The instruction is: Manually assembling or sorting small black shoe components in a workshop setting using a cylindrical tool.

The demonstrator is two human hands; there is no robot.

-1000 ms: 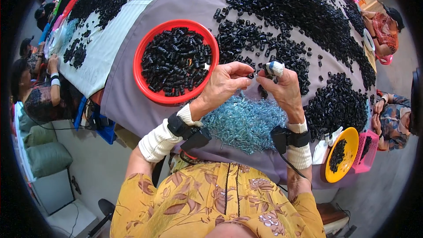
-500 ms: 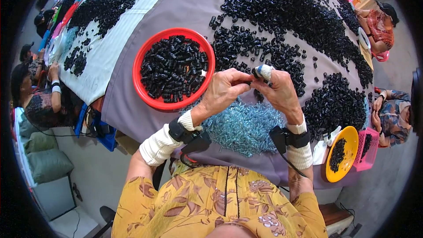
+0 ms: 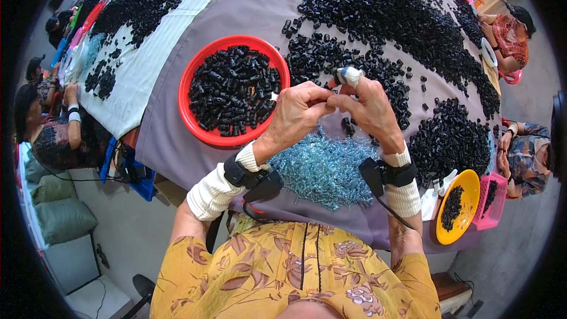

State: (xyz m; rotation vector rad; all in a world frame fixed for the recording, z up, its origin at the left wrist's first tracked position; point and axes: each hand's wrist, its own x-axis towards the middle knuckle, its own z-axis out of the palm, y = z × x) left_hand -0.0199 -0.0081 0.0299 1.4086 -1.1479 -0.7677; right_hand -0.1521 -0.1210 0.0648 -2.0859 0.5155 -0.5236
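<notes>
My left hand (image 3: 297, 112) and my right hand (image 3: 371, 106) meet over the table, thumbs and forefingers pinched together tip to tip. Whatever sits between the fingertips is too small and covered to make out. A white and blue wrap (image 3: 347, 75) covers a fingertip of my right hand. Just below the hands lies a heap of small, clear bluish pieces (image 3: 325, 171), perhaps springs. To the left stands a red basin (image 3: 184, 94) filled with short black cylindrical parts (image 3: 233, 88). Loose black parts (image 3: 336, 53) are scattered beyond my hands.
Large black piles (image 3: 407, 23) cover the far table; another pile (image 3: 452, 136) lies right. A yellow plate (image 3: 471, 198) of small black pieces and a pink basket (image 3: 493, 215) stand at the right edge. Other people (image 3: 56, 118) sit around the tables. Cables run from my wristbands.
Both hands have shifted slightly left and stay pinched together. The dark bit that showed between the fingertips is now hidden.
</notes>
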